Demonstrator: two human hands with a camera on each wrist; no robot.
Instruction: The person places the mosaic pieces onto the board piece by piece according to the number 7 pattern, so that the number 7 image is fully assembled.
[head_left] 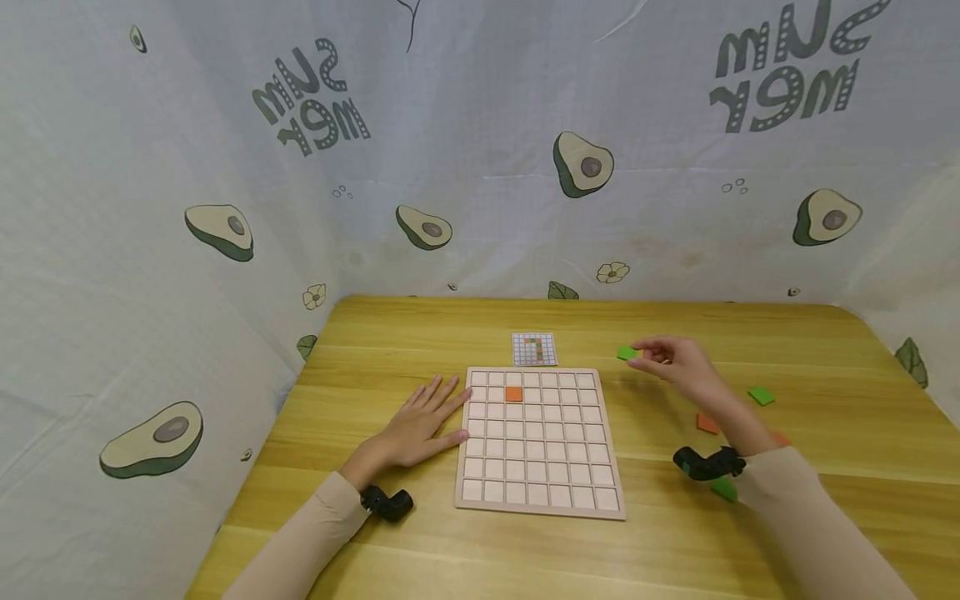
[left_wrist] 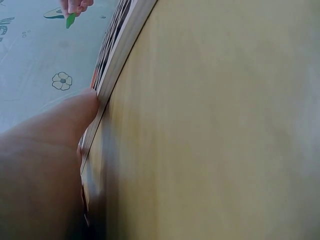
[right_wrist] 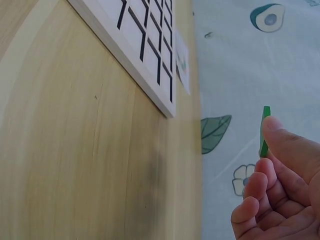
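Right hand: (head_left: pixel 678 364) right of centre in the head view, it pinched a green tile between thumb and finger; in the right wrist view the other fingers were curled beneath.
Green tile: (head_left: pixel 625 353) at the right hand's fingertips, up and to the right of the board's upper right corner in the head view; it showed nearly edge-on in the right wrist view (right_wrist: pixel 265 131).
Left hand: (head_left: pixel 416 429) left of centre, laid palm down with the fingers straight, thumb and index tips touching the board's left edge.
Board: (head_left: pixel 534 450) pale, gridded, flat in the lower middle of the frame.
Orange tile: (head_left: pixel 513 393) in the board, second row from the top, third column from the left.
Card: (head_left: pixel 535 348) just beyond the board's top edge, printed with a small grid and a few coloured squares.
Loose tiles: at the right of the frame, a green one (head_left: pixel 761 396), an orange one (head_left: pixel 707 423), another orange one (head_left: pixel 781 437) partly hidden by the right arm, and a green one (head_left: pixel 724 489) beside the right wrist's black device (head_left: pixel 705 463).
Surface: (head_left: pixel 405 558) yellowish wood grain, across the lower frame.
Cloth: (head_left: pixel 487 167) pale, printed with avocados and lettering, across the upper frame and down the left side.
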